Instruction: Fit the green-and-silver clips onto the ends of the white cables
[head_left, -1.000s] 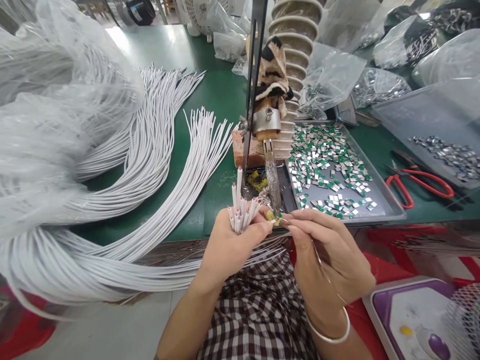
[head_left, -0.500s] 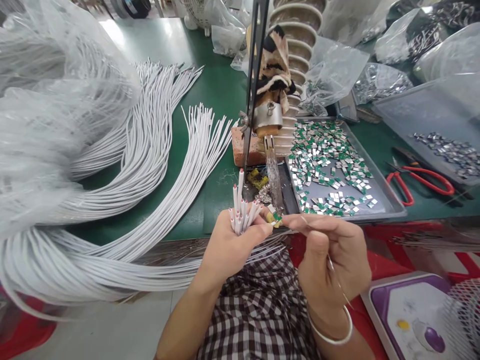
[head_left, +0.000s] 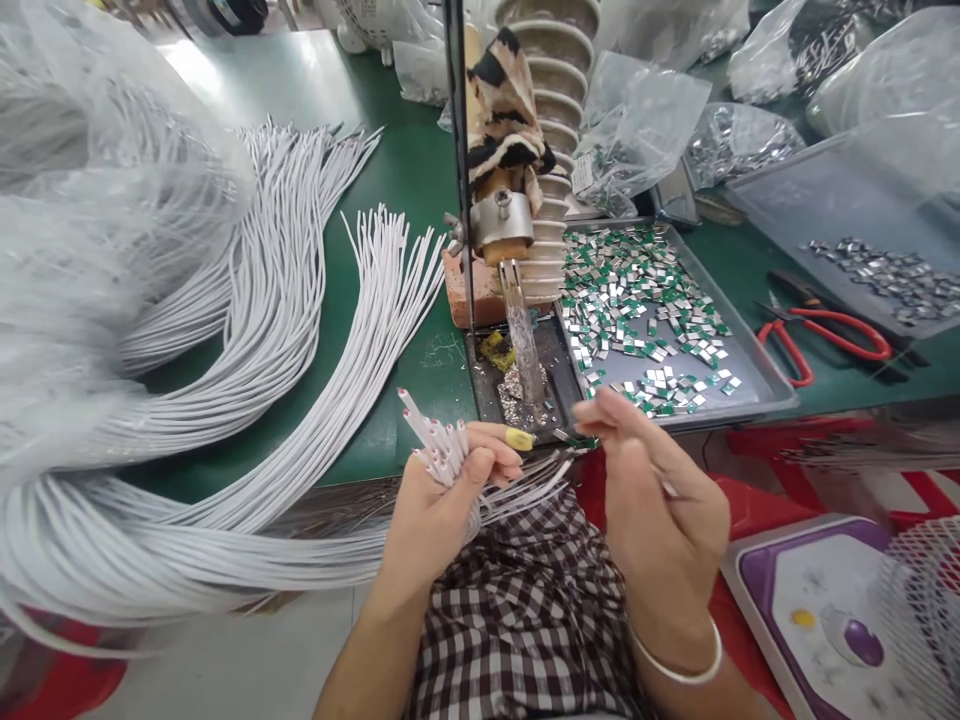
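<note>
My left hand (head_left: 442, 500) is closed around a bundle of white wires (head_left: 442, 445) with red tips pointing up. A yellow finger cover (head_left: 519, 439) sits on one of its outstretched fingers. My right hand (head_left: 660, 510) is pinched and somewhat blurred, to the right of the bundle; a short bit of thin solder wire (head_left: 668, 488) shows between its fingers. Just below its fingertips is a small green circuit board (head_left: 583, 442), near the ends of loose wires. Beyond both hands, a clamped soldering iron (head_left: 523, 335) points down over a dark tray (head_left: 555, 370) with solder scraps.
A metal tray (head_left: 757, 385) of small green boards stands right of the iron. Red-handled pliers (head_left: 840, 330) and a clear bin (head_left: 795, 195) lie farther right. Long white wire bundles (head_left: 285, 290) cover the left side. A ribbed hose (head_left: 551, 120) rises behind the iron.
My left hand has moved left and down from the iron's tip, tilting the wire bundle. My right hand has drawn slightly toward me. The small board has left the left fingertips and sits lower.
</note>
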